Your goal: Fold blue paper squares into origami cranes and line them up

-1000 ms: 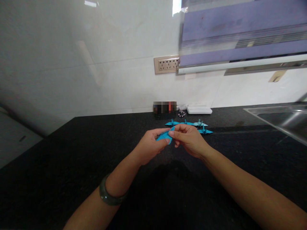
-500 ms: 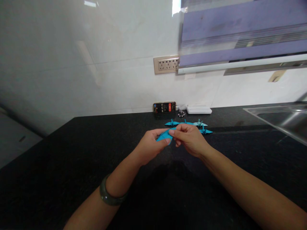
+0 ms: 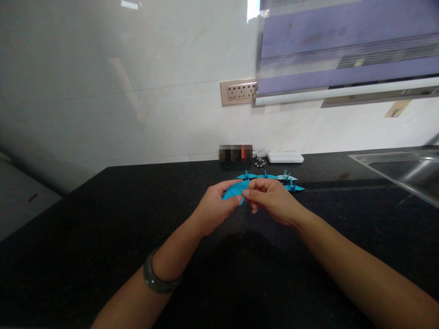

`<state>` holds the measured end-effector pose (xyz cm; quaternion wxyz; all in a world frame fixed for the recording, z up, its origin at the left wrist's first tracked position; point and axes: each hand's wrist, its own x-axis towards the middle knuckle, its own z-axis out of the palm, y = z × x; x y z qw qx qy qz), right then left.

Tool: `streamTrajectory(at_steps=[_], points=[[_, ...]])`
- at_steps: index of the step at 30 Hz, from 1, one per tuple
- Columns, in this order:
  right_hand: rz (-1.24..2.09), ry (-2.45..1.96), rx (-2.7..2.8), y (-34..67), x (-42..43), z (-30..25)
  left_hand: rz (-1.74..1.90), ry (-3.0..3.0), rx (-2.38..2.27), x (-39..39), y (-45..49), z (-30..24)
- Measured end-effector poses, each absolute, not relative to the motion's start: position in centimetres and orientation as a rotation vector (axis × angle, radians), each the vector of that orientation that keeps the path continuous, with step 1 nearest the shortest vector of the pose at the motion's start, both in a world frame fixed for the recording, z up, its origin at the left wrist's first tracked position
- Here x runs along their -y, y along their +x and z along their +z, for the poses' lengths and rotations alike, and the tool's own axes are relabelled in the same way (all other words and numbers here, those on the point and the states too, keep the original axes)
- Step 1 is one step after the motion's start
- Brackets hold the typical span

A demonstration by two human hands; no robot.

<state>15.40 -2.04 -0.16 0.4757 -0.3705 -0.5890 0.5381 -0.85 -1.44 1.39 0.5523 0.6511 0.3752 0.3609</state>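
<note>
Both of my hands hold one small piece of folded blue paper (image 3: 236, 191) just above the black countertop (image 3: 103, 219). My left hand (image 3: 214, 209) grips its left side between thumb and fingers. My right hand (image 3: 272, 199) pinches its right edge with thumb and forefinger. Most of the paper is hidden by my fingers. Just behind my hands, several finished blue paper cranes (image 3: 270, 177) lie in a row on the counter. A dark bracelet sits on my left wrist.
A phone (image 3: 236, 153) leans against the white tiled wall at the back, with a small dark object (image 3: 259, 161) and a white flat box (image 3: 285, 157) to its right. A steel sink (image 3: 404, 171) lies at far right. A socket strip (image 3: 238, 92) is on the wall.
My hands have turned the paper slightly and shifted a little; the pinch of my right fingers has moved along the paper's edge. The cranes have stayed put.
</note>
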Motion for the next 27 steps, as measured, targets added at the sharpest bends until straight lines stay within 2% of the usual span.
streamTrajectory(at_steps=[22, 27], points=[[1.235, -0.892, 1.23, 14.83, 1.57, -0.94, 0.791, 1.541, -0.907, 1.59, -0.86, 1.33], [1.152, -0.924, 1.233, 14.76, 1.71, -0.85, 0.871, 1.483, -0.966, 1.58, -0.58, 1.52]])
